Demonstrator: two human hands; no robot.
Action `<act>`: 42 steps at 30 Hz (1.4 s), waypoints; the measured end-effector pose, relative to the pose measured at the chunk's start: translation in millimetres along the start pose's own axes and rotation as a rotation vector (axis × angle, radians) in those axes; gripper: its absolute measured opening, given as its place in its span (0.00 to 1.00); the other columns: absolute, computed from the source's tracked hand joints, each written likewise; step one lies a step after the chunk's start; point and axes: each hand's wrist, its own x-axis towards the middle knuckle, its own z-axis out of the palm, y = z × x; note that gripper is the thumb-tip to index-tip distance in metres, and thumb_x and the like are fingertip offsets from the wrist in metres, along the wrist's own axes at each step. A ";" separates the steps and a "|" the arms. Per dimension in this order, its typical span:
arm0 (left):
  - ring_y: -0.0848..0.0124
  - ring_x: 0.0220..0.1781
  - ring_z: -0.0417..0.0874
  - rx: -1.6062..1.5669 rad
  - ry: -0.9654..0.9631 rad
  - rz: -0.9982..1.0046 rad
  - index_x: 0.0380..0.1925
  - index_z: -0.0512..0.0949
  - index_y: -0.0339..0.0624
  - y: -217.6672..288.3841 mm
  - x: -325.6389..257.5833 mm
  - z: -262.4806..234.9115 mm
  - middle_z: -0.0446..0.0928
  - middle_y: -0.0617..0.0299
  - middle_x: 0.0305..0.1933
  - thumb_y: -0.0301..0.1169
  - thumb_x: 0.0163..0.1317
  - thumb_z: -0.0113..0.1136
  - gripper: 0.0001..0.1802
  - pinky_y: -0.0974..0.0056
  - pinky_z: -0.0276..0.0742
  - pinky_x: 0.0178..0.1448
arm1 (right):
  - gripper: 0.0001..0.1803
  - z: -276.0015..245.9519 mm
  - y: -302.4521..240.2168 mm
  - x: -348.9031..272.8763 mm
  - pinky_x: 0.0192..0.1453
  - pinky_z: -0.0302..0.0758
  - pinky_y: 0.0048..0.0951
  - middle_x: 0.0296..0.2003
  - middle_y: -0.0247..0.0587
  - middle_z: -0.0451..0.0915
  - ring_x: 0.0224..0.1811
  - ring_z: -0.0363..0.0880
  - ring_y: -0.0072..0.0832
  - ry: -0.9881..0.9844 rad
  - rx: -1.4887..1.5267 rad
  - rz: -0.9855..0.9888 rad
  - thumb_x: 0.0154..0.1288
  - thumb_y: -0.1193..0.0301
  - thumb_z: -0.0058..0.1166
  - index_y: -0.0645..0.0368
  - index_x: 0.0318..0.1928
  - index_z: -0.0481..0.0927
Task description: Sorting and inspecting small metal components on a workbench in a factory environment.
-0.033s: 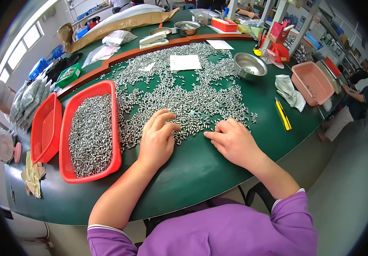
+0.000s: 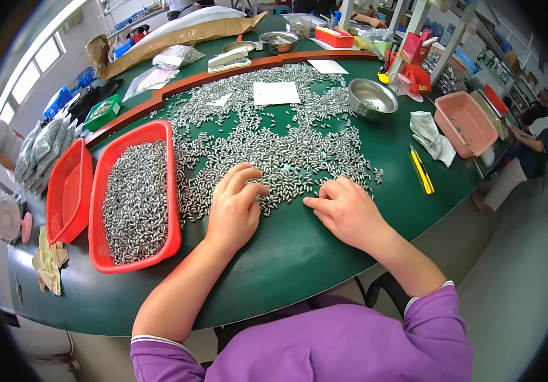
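at the near edge of the green worktop [image 2: 286,261], i have both hands in among the loose metal pieces [image 2: 305,143], which lie in a broad, thick scatter reaching back to the brown raised strip [image 2: 191,83].

left hand [image 2: 232,202]: over the near left margin of the scatter, fingers loosely curled and spaced apart; grip reads as spread, with nothing visible in it.

right hand [image 2: 348,211]: at the near right margin, index finger extended, thumb close below it. whether the grip pinches a piece, i cannot tell; the fingertips hide it.

more of the same pieces fill the large red basket [image 2: 173,210], left of the left hand and well apart from the right. a white sheet [image 2: 276,93] lies on the far part of the scatter; a steel bowl [image 2: 375,99] stands at its right.

step in hand, my judgement: picking through pieces by fingertip at the near margin, hand sorting or checking. the next move seems to call for a light, flat fingertip touch, parting a few pieces from the pile without sweeping neighbours off. small, smooth-looking, rounded bodies; i expect them to roll.
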 end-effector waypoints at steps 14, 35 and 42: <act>0.51 0.62 0.75 -0.012 -0.017 0.006 0.30 0.80 0.42 4.1 1.3 1.6 0.78 0.56 0.50 0.15 0.47 0.53 0.13 0.50 0.72 0.63 | 0.15 4.2 -25.9 -1.0 0.43 0.73 0.32 0.33 0.30 0.72 0.37 0.72 0.29 -0.042 0.064 -0.151 0.55 0.72 0.63 0.50 0.45 0.86; 0.52 0.64 0.74 0.027 -0.034 -0.003 0.28 0.81 0.41 4.8 -2.2 -2.2 0.78 0.56 0.50 0.15 0.47 0.53 0.12 0.51 0.70 0.67 | 0.19 -14.6 -22.0 -46.9 0.45 0.70 0.32 0.36 0.29 0.73 0.41 0.72 0.29 0.039 0.037 -0.057 0.53 0.70 0.66 0.48 0.49 0.85; 0.52 0.64 0.74 0.022 -0.033 -0.007 0.28 0.81 0.41 4.2 -2.4 -2.5 0.78 0.56 0.50 0.15 0.47 0.53 0.12 0.51 0.70 0.66 | 0.19 -12.1 -23.0 -39.3 0.47 0.70 0.32 0.38 0.29 0.72 0.42 0.71 0.29 -0.038 0.076 -0.049 0.55 0.66 0.66 0.48 0.50 0.84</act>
